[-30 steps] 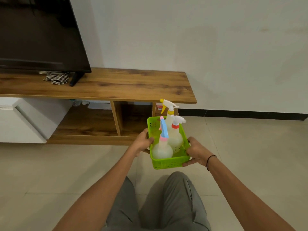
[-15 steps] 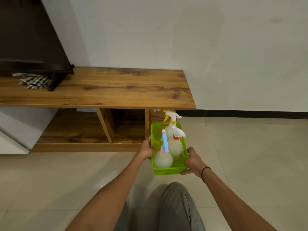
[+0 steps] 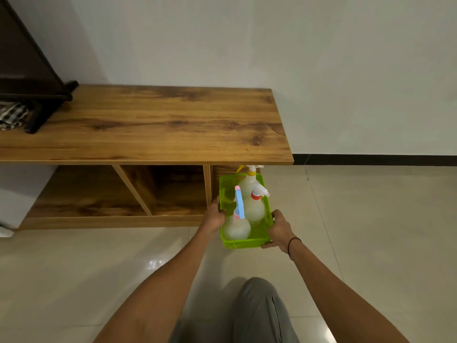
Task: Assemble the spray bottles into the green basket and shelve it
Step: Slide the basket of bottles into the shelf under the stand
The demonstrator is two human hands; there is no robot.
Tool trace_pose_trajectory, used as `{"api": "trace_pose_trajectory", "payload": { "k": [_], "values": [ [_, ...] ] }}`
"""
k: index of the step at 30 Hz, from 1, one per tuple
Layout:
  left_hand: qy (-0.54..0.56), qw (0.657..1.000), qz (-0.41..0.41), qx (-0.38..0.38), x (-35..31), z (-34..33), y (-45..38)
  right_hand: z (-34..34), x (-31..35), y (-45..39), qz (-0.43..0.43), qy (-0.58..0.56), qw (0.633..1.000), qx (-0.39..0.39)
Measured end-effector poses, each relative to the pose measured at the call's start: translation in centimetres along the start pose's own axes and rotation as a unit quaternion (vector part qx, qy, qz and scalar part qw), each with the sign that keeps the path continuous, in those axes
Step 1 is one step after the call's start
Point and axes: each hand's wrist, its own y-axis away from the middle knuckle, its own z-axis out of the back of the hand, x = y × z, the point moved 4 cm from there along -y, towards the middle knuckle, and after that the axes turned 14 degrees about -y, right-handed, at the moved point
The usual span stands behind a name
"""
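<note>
The green basket [image 3: 243, 243] hangs low over the floor in front of the rightmost compartment of the wooden TV unit [image 3: 158, 125]. Three clear spray bottles stand in it: one with a blue and pink nozzle [image 3: 237, 225] nearest me, one with a red collar [image 3: 254, 207] in the middle, one with a yellow collar [image 3: 249, 179] at the far end, its head just under the unit's top edge. My left hand [image 3: 214, 215] grips the basket's left rim and my right hand [image 3: 279, 229] grips its right near corner.
A black TV [image 3: 27, 60] stands on the unit at the left, with a checked cloth [image 3: 11, 115] beneath it. Open wooden compartments [image 3: 160, 191] lie left of the basket. A white cabinet [image 3: 14, 194] is at the far left. Pale tiled floor [image 3: 371, 231] extends to the right.
Both hands have carried the basket forward and down toward the unit's right end. The far bottle's head now reaches under the top board, and the unit looks closer.
</note>
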Motion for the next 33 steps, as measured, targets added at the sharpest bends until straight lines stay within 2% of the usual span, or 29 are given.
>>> {"api": "trace_pose_trajectory", "payload": {
  "k": [10,16,21,26,33],
  "values": [
    [0.056,0.998,0.016,0.023,0.6,-0.9,-2.3,-1.3,1.0,-3.7,0.0,-0.017,1.0,-0.016],
    [0.084,0.991,0.088,0.055,2.1,-1.6,-3.1,-2.2,2.4,-5.5,-0.002,-0.046,0.998,-0.04],
    [0.098,0.985,0.14,0.002,2.0,-2.2,-4.0,-2.8,2.9,-7.3,0.01,-0.037,0.997,-0.066],
    [0.101,0.982,0.154,-0.051,0.9,-2.4,-5.5,-2.9,4.2,-9.4,0.036,-0.045,0.995,-0.084],
    [0.149,0.968,0.189,-0.064,-0.8,-2.8,-7.1,-3.2,5.4,-11.5,0.032,-0.12,0.988,-0.094]
  ]
}}
